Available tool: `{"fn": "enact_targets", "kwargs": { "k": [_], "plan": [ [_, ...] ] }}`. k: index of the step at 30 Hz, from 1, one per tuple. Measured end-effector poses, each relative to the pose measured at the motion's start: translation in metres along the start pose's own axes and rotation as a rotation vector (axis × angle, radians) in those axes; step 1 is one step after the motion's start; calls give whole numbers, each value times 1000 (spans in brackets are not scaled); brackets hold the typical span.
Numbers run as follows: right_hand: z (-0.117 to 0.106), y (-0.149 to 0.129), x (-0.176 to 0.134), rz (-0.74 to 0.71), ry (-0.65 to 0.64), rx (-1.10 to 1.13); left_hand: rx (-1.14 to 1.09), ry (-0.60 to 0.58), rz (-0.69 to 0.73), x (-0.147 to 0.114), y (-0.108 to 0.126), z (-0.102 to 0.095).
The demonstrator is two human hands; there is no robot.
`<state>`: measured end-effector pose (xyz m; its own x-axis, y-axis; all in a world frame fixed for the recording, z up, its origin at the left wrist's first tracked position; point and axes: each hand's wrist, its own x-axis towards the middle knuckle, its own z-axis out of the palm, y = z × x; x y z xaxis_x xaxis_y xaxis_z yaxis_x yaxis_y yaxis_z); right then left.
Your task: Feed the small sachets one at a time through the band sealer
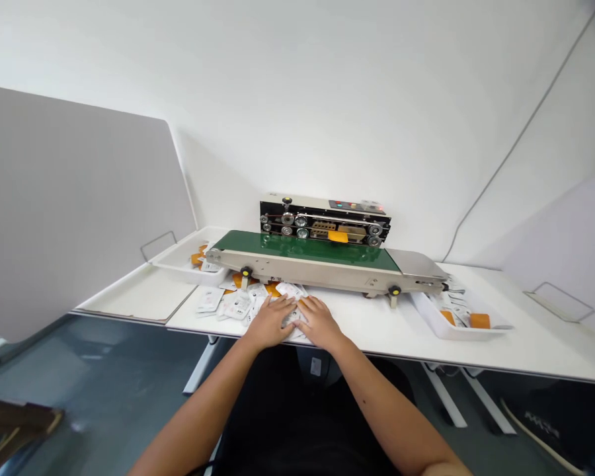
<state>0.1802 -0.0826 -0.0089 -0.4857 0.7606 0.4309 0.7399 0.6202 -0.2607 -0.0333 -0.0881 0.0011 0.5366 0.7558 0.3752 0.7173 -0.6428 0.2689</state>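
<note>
My left hand (272,322) rests palm down on a heap of small white sachets (235,305) at the table's front edge, fingers stretched out and slightly apart. Close beside it, my right hand (320,322) lies over the right end of the same heap, its fingers extended too. A few sachets show between the two hands, with the thumbs almost meeting over them. Some sachets in the heap are orange. What lies under the palms is hidden. Just behind the hands stands a sealing machine with a green conveyor belt (277,245).
An orange sachet (338,237) is at the sealer's rollers (302,225). A white tray (171,264) with sachets stands at the belt's left end. Another white tray (461,332) with sachets is below its right end. Grey panels (79,205) flank the white table (357,324).
</note>
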Motion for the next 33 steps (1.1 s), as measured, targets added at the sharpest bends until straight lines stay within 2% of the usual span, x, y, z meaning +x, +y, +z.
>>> {"fn": "enact_targets", "kwargs": {
  "k": [4, 6, 11, 15, 19, 22, 24, 27, 33],
  "plan": [
    [8, 9, -1, 53, -33, 7, -25, -66, 108, -3, -5, -2],
    [7, 11, 0, 83, -33, -3, -43, -54, 115, -2, -7, 0],
    [3, 3, 0, 178, -14, -87, -68, 68, 129, 1, -7, 8],
    [-4, -5, -4, 102, -36, -124, -62, 249, 172, 1, -6, 9],
    [-9, -11, -8, 47, -44, -157, 17, 514, 57, -5, -6, 10],
    [-7, -14, -5, 81, -25, -182, 10, 619, -47, -10, -3, 9],
    [-6, -15, -1, 100, 26, -188, -19, 647, -112, -12, 0, 6],
    [-4, -16, 7, 81, 117, -154, -132, 625, -168, -13, 4, 0],
    [-8, -19, 13, 7, 214, 62, -371, 600, -302, -16, -1, -6]
  ]
}}
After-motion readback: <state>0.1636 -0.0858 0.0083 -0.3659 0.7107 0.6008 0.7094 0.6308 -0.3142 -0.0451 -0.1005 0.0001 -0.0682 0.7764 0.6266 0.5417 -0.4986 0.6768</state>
